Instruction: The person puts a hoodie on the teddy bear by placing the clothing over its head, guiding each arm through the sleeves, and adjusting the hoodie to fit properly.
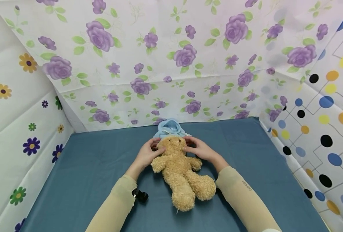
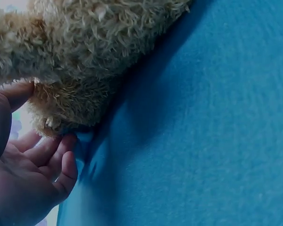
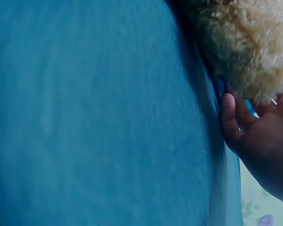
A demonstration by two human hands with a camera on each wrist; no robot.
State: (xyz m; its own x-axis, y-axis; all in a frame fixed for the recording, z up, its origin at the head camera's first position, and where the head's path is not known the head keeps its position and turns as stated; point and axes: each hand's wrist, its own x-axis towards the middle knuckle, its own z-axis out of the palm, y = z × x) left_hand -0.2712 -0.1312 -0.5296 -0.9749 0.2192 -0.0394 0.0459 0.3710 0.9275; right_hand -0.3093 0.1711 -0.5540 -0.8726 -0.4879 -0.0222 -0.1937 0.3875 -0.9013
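A curly tan teddy bear (image 1: 175, 167) lies on its back on the blue-grey cloth, head toward the far edge and legs toward me. A light blue fabric piece (image 1: 170, 127) with a round opening sits at the top of its head. My left hand (image 1: 146, 154) grips the left side of the head, thumb on the cheek. On the opposite side my right hand (image 1: 201, 149) holds the head with its thumb in front. In the left wrist view, fingers (image 2: 61, 155) curl beneath the fur. Fur hides part of the right fingers in the right wrist view.
Blue-grey cloth (image 1: 81, 180) covers the table. A flowered sheet (image 1: 160, 64) hangs at the back, with patterned sheets at the left (image 1: 17, 129) and right (image 1: 313, 129). A small black device (image 1: 141, 196) is at my left wrist.
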